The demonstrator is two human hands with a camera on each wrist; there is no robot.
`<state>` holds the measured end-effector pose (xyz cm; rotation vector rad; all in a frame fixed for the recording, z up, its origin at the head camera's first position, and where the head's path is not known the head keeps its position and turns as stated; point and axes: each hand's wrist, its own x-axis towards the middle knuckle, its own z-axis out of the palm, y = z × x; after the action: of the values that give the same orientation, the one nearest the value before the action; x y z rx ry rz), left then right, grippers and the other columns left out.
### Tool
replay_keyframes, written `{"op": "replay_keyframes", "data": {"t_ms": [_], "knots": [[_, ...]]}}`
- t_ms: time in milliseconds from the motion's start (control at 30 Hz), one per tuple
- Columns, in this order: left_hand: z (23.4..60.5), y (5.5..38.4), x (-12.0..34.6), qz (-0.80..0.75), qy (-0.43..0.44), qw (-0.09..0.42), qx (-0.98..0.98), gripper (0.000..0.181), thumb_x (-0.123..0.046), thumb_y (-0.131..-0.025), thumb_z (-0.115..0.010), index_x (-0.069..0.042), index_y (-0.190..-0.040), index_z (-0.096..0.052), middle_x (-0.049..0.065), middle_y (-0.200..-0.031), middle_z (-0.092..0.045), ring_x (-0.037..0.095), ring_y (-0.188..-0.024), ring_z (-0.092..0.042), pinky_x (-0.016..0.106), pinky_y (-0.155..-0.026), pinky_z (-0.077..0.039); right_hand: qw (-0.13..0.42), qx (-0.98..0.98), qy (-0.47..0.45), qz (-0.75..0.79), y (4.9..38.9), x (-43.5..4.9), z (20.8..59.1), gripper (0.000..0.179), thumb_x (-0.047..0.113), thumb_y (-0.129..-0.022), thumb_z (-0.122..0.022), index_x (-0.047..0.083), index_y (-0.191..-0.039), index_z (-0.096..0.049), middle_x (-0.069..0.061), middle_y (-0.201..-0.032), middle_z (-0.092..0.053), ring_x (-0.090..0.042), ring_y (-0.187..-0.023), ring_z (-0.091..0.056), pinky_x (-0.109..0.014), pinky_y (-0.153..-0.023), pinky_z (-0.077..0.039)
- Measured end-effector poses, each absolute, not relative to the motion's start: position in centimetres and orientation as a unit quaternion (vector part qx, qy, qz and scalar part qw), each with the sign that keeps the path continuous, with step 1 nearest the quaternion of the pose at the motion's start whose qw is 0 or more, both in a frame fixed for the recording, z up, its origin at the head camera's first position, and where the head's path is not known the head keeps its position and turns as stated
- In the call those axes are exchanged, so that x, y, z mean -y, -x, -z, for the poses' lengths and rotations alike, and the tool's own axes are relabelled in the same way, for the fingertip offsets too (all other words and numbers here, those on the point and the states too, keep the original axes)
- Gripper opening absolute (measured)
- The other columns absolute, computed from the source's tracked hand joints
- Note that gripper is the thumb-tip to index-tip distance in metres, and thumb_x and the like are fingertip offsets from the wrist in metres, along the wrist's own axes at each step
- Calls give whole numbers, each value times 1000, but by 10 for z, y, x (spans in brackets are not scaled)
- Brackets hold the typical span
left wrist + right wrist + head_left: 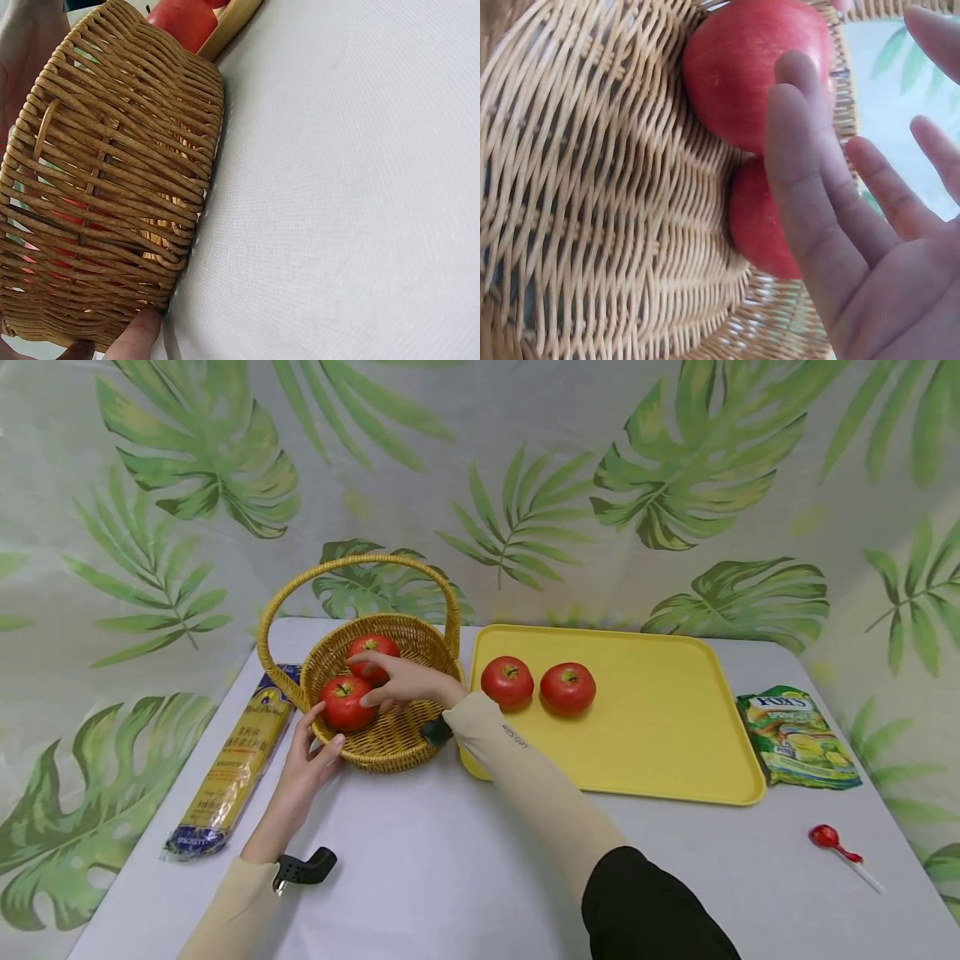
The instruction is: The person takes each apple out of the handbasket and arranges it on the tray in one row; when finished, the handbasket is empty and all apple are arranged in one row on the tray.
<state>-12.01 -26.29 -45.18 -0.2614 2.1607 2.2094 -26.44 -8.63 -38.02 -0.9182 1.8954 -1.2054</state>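
Note:
A wicker basket (390, 758) with a tall arched handle stands at the back left of the table. Two red apples lie inside, a nearer apple (347, 703) and a farther apple (373, 647). My left hand (309, 768) holds the basket's left front side, thumb and fingers spread around the wall; in the left wrist view only some fingertips (139, 334) show against the weave. Over the basket's inside, my right hand (405, 681) reaches in above the apples. Its fingers (802, 165) look extended and loosely bent beside the apples, gripping neither.
Right of the basket lies a yellow tray (652, 718) bearing a left apple (507, 682) and a right apple (567, 688). A spaghetti packet (236, 760) lies left of the basket. Farther right are a green candy bag (798, 737) and a red lollipop (825, 837).

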Motion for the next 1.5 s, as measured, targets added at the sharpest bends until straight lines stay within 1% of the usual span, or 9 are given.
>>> {"op": "replay_keyframes", "data": {"t_ms": [200,467,667,833,1000,1100,1267,1367,1500], "knots": [[452,119,263,-707,87,21,-701,68,-19,-101,-50,-27,-154,-8,11,-158,3,37,-138,-20,55,-106,-28,365,-737,336,459,262,104,383,69,5,-92,-62,14,-151,-27,-17,-151,-24,-45,-98,-59,-51,-87,-49],[453,119,263,-701,89,19,-707,68,-20,-101,-50,-28,-154,-8,11,-158,5,38,-139,-18,55,-106,-28,367,-765,313,426,257,124,391,75,6,-91,-64,21,-153,-23,-10,-153,-19,-45,-87,-63,-46,-79,-54],[453,119,263,-705,88,18,-703,67,-19,-101,-50,-27,-154,-8,11,-158,4,38,-139,-18,56,-106,-27,360,-793,288,399,252,131,392,79,4,-87,-67,23,-152,-26,-8,-153,-11,-40,-86,-63,-43,-79,-55],[452,118,263,-707,87,20,-702,67,-20,-101,-50,-27,-154,-9,12,-157,4,38,-139,-18,56,-106,-27,343,-809,284,384,250,129,390,74,7,-86,-71,22,-148,-34,-10,-150,-17,-31,-82,-63,-39,-76,-56],[452,119,262,-707,88,21,-702,67,-20,-101,-50,-27,-154,-9,12,-157,3,38,-138,-19,55,-105,-28,316,-821,321,350,252,125,389,66,14,-86,-73,20,-143,-41,-13,-143,-34,-23,-101,-52,-31,-72,-55],[453,120,262,-705,87,19,-704,67,-20,-101,-50,-26,-154,-9,13,-157,2,39,-138,-20,54,-105,-29,296,-827,346,330,254,125,389,62,14,-86,-73,18,-140,-44,-12,-138,-42,-23,-109,-48,-28,-74,-53],[453,119,263,-706,81,20,-703,67,-20,-101,-50,-25,-154,-9,14,-157,1,38,-137,-20,54,-105,-29,265,-838,368,302,257,123,385,58,16,-83,-77,19,-134,-50,-9,-136,-46,-21,-112,-48,-29,-84,-49],[452,119,263,-705,80,22,-704,67,-18,-101,-49,-26,-154,-8,14,-157,2,37,-137,-21,54,-105,-29,269,-830,369,320,260,117,382,58,17,-82,-77,20,-134,-51,-8,-140,-42,-22,-106,-55,-34,-83,-52],[452,119,263,-704,77,21,-706,68,-19,-101,-49,-25,-154,-7,15,-157,2,37,-137,-21,54,-106,-28,294,-802,361,375,267,105,380,60,17,-83,-76,22,-137,-49,-9,-144,-35,-26,-81,-64,-44,-69,-57]]}}
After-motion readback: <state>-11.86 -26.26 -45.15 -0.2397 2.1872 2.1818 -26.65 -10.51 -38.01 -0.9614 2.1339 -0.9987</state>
